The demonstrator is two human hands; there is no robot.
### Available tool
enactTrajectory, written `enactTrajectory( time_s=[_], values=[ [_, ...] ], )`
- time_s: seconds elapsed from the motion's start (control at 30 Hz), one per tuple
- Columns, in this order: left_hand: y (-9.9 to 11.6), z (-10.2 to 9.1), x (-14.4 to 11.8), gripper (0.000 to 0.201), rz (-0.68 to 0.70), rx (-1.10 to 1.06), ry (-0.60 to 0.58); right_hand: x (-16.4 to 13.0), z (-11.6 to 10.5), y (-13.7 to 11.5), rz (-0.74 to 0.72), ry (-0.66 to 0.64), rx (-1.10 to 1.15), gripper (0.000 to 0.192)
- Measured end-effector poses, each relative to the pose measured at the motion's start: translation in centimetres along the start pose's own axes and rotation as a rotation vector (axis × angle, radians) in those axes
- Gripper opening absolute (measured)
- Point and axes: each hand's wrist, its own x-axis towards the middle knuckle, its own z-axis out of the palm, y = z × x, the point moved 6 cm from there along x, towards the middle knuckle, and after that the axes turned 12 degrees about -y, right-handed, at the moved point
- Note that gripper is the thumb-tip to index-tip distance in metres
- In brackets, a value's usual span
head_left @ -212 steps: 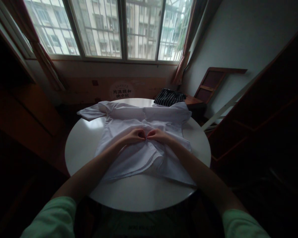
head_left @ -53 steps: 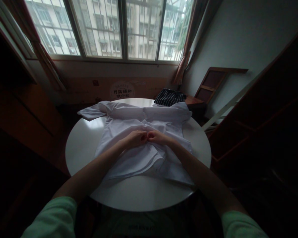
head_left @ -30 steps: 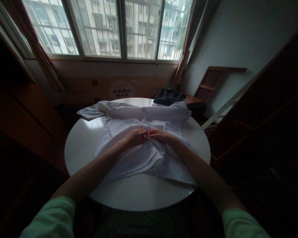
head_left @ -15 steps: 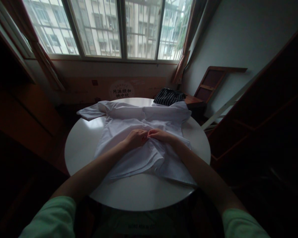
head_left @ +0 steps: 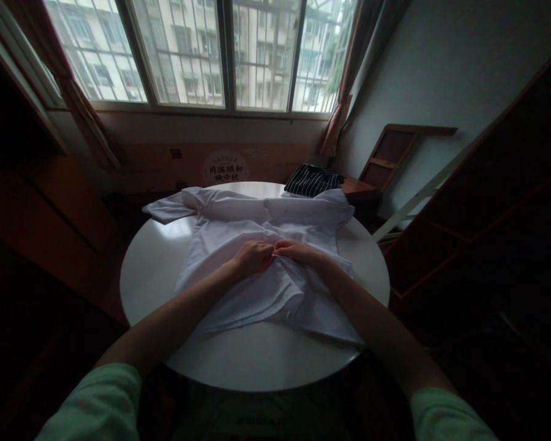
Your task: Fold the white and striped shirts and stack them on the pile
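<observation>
We see a white shirt point(head_left: 239, 269) spread front-up on the round table point(head_left: 151, 269); left hand point(head_left: 253, 256) and right hand point(head_left: 292, 250) meet mid-front, fingers pinched on the front edges, apparently at a button. Upper front looks closed; lower front gapes, so lower buttons look left.

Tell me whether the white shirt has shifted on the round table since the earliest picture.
No. The white shirt lies where it did: left sleeve over the round table rim, hem short of the near edge.
</observation>
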Motion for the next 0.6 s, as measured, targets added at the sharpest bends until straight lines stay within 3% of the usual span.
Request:
enactTrajectory(
  time_s=[0.3,0.6],
  values=[
    [-0.1,-0.2,0.0,0.009,-0.008,-0.061,-0.007,1.0,-0.6,0.2,-0.12,0.051,-0.051,0.009],
    [-0.5,0.0,0.0,0.008,-0.058,-0.131,-0.031,1.3,-0.8,1.0,-0.113,0.034,-0.072,0.01]
  ],
)
